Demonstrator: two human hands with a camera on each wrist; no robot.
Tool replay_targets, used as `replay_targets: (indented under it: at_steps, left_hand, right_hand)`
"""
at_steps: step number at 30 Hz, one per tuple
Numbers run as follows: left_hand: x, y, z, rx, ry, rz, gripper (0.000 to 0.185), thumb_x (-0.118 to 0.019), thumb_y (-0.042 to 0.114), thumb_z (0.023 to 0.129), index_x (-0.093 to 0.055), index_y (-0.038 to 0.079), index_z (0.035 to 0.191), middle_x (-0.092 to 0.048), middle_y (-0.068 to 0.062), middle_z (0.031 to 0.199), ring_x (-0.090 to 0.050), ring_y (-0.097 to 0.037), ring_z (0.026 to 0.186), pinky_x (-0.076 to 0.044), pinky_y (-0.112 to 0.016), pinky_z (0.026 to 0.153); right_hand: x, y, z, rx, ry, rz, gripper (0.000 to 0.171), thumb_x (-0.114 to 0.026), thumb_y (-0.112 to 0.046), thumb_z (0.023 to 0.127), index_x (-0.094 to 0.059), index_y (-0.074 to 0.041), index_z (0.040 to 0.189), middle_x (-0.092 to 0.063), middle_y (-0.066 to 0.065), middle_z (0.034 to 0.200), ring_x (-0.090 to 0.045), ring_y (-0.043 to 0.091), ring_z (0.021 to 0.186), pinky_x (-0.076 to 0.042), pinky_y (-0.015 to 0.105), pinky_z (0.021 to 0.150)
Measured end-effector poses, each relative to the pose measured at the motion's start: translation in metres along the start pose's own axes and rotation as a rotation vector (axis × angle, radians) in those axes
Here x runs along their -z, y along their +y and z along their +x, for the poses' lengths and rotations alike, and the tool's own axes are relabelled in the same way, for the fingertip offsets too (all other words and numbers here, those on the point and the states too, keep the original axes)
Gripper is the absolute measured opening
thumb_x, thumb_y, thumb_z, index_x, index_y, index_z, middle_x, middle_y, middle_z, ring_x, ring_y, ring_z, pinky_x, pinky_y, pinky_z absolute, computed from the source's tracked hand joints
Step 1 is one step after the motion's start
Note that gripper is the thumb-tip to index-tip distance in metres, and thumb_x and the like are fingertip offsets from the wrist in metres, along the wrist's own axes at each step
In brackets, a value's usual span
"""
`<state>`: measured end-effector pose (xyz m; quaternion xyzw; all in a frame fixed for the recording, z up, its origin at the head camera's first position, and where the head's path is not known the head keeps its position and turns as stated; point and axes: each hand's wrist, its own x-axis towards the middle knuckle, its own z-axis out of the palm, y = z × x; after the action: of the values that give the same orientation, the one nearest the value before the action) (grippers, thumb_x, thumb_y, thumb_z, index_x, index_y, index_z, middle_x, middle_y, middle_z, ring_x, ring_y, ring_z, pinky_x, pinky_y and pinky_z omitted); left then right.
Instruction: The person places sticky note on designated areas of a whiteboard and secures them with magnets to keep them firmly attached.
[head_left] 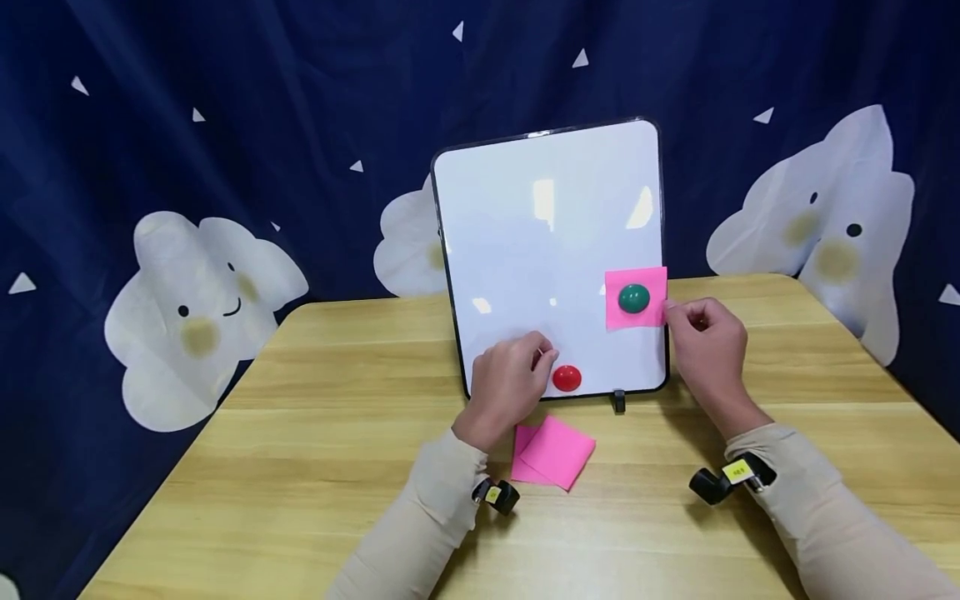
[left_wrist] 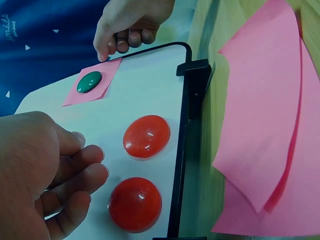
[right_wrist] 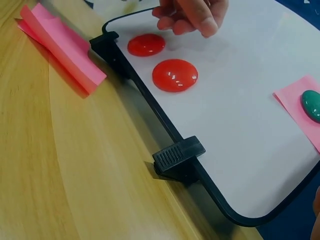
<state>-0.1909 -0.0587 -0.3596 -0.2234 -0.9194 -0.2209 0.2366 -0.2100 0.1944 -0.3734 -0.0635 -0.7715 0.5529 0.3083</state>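
A whiteboard (head_left: 540,233) with a black frame leans upright on the table. Near its right edge lies a pink sticky note (head_left: 615,317) under a round green magnet (head_left: 633,298). My right hand (head_left: 708,342) pinches the note's outer edge between thumb and forefinger. Low on the board, my left hand (head_left: 506,383) hovers with loosely bent fingers and nothing in them. Beside it sits a red magnet (head_left: 567,378); a second red magnet (left_wrist: 135,205) shows in the left wrist view, hidden behind the left hand in the head view.
Two more pink notes (head_left: 558,452) overlap on the wooden table (head_left: 315,500) in front of the board. A black foot (head_left: 618,402) supports the board's lower edge. Behind the table hangs a dark blue curtain (head_left: 300,100) with clouds.
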Motion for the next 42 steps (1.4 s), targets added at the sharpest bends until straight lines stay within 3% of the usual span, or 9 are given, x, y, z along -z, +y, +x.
replay_targets:
  at_steps: [11,20,25,31,37,42]
  left_hand:
    - [0.003,-0.001,-0.006,-0.004,-0.033,-0.012,0.013,-0.067,0.027,0.097,-0.074,0.017,0.094,-0.062,0.009,0.07,-0.046,-0.005,0.053,-0.035,-0.022,0.044]
    - [0.004,-0.012,-0.017,-0.043,-0.019,-0.013,0.014,-0.066,0.027,0.097,-0.072,0.017,0.089,-0.058,0.011,0.067,-0.046,-0.003,0.052,-0.036,-0.021,0.043]
    - [0.008,-0.017,-0.021,-0.045,-0.026,-0.022,0.022,-0.065,0.028,0.097,-0.064,0.02,0.077,-0.05,0.013,0.061,-0.046,-0.005,0.053,-0.037,-0.023,0.046]
    - [0.012,-0.017,-0.022,-0.035,-0.063,-0.01,0.035,-0.063,0.031,0.098,-0.052,0.022,0.066,-0.043,0.01,0.055,-0.044,-0.008,0.053,-0.036,-0.024,0.045]
    - [0.01,-0.018,-0.025,-0.02,-0.089,0.004,0.042,-0.063,0.033,0.098,-0.048,0.022,0.061,-0.04,0.009,0.052,-0.042,-0.008,0.051,-0.034,-0.025,0.045]
    - [0.008,-0.02,-0.029,-0.026,-0.095,0.005,0.043,-0.063,0.031,0.099,-0.048,0.023,0.059,-0.04,0.011,0.052,-0.042,-0.007,0.051,-0.034,-0.024,0.044]
  right_hand:
    - [-0.001,-0.004,-0.002,0.023,-0.031,0.016,0.033,-0.064,-0.032,0.097,-0.063,-0.002,0.084,-0.062,0.005,0.085,-0.051,0.017,0.077,-0.041,0.022,0.062]
    - [-0.003,-0.013,-0.01,0.043,-0.126,0.023,0.034,-0.065,-0.033,0.097,-0.063,-0.002,0.085,-0.055,0.006,0.076,-0.047,0.02,0.071,-0.037,0.023,0.056]
    - [-0.006,-0.018,-0.017,0.042,-0.23,0.0,0.037,-0.063,-0.038,0.098,-0.062,-0.003,0.084,-0.055,0.008,0.078,-0.047,0.022,0.073,-0.037,0.026,0.057]
    - [-0.013,-0.024,-0.027,0.14,-0.325,-0.006,0.033,-0.065,-0.031,0.099,-0.062,-0.004,0.08,-0.054,0.009,0.071,-0.048,0.022,0.068,-0.037,0.027,0.055]
    - [-0.019,-0.029,-0.038,0.203,-0.526,-0.1,0.027,-0.065,-0.028,0.099,-0.06,-0.011,0.079,-0.053,0.004,0.069,-0.05,0.021,0.066,-0.04,0.028,0.058]
    - [-0.023,-0.031,-0.044,0.211,-0.646,-0.143,0.022,-0.065,-0.023,0.098,-0.061,-0.014,0.078,-0.053,0.001,0.068,-0.05,0.02,0.065,-0.042,0.03,0.058]
